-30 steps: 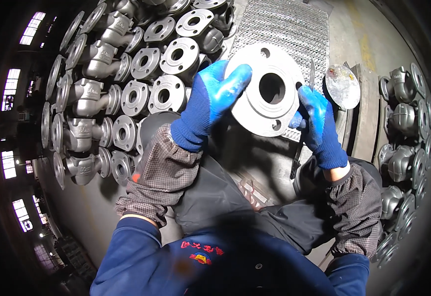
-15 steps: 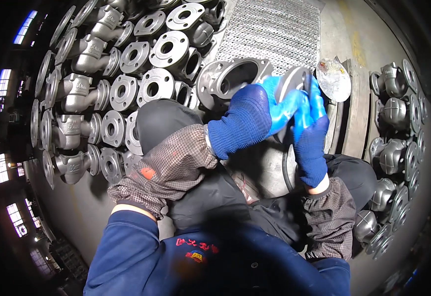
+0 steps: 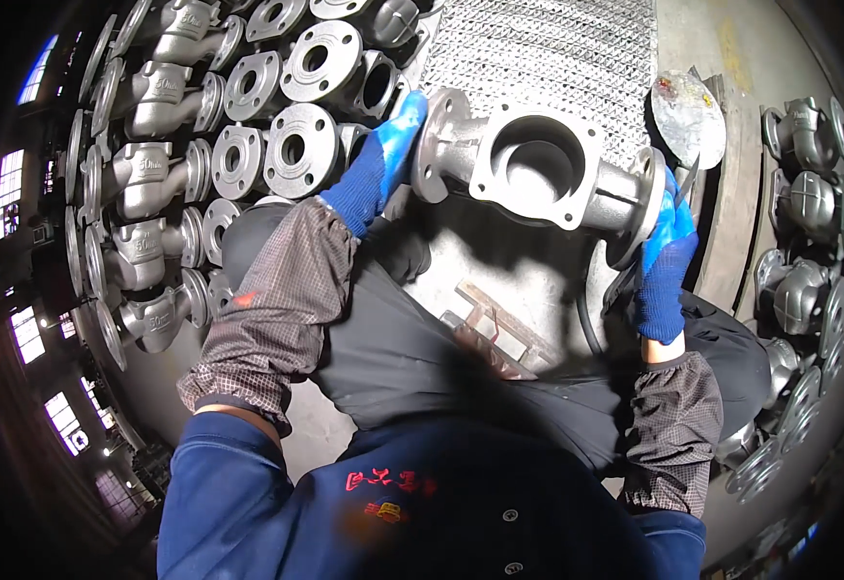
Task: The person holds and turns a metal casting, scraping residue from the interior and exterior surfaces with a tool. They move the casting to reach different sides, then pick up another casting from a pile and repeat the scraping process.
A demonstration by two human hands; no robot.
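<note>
A grey cast-metal valve body (image 3: pixel 586 145) is held level in front of me between my two gloved hands. Its wide, square-rimmed opening faces up, and a round flange stands at each end. My left hand (image 3: pixel 395 140), in a blue coated glove, presses against the outer side of the left flange (image 3: pixel 432 145), thumb and fingers partly hidden behind it. On the opposite end, the right flange (image 3: pixel 650 208) is gripped by my right hand (image 3: pixel 670 227), whose fingers are largely hidden behind the metal.
Rows of similar valve bodies (image 3: pixel 311 60) stand stacked at the left; more (image 3: pixel 814 208) line the right. Beyond my hands lies a patterned metal plate (image 3: pixel 538 48). A stained round disc (image 3: pixel 688 121) sits beside wooden boards (image 3: pixel 736 203). A black cable (image 3: pixel 584 314) hangs near my knees.
My hands have moved apart, from close together on one flange to the valve body's two ends. The valve body has turned crosswise, opening upward. The view has shifted slightly.
</note>
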